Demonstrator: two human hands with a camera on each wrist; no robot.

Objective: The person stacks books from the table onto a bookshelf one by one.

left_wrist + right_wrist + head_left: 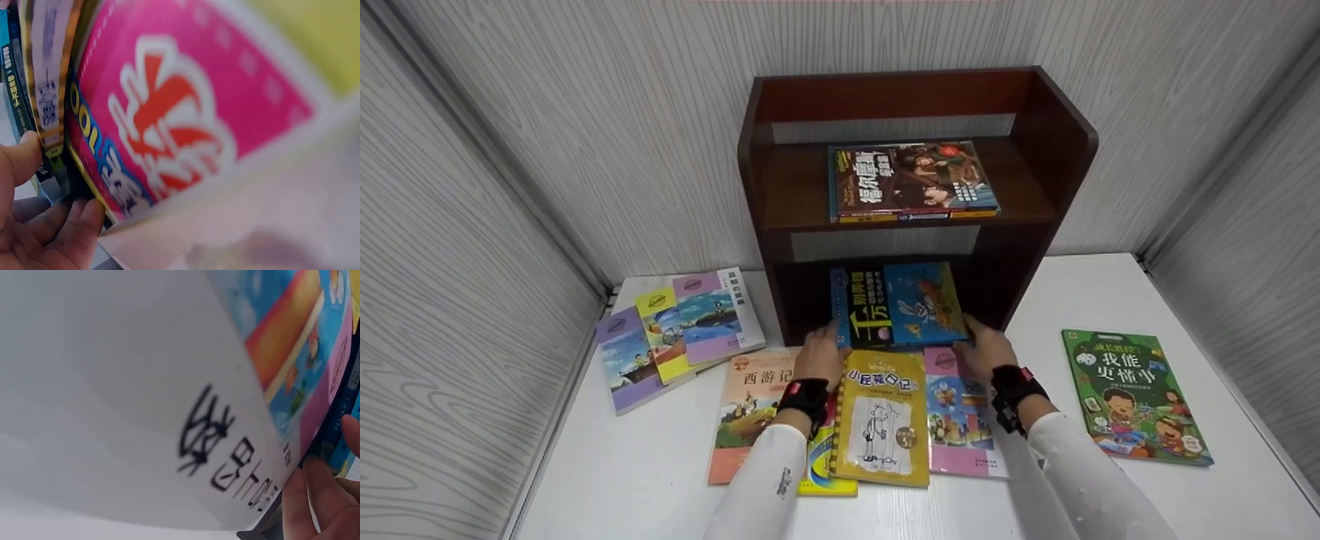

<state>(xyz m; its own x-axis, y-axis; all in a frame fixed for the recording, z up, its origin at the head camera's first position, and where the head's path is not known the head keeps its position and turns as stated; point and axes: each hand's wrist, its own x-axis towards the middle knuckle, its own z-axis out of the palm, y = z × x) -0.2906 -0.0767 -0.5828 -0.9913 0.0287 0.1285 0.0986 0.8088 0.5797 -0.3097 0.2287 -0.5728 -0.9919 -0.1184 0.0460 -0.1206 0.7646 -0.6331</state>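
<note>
Just behind the grip we wear black straps (804,401), each with a red tag (1026,373); farther back come our loose white sleeves (761,480), the left one bearing small dark print (784,484).

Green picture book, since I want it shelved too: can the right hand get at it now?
Probably, once free: the right hand grips the blue book, but the green picture book lies uncovered.

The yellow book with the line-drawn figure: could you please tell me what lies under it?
Beneath the yellow book, a pink and yellow paperback shows at lower left; its remaining cover and anything further down are hidden.
</note>
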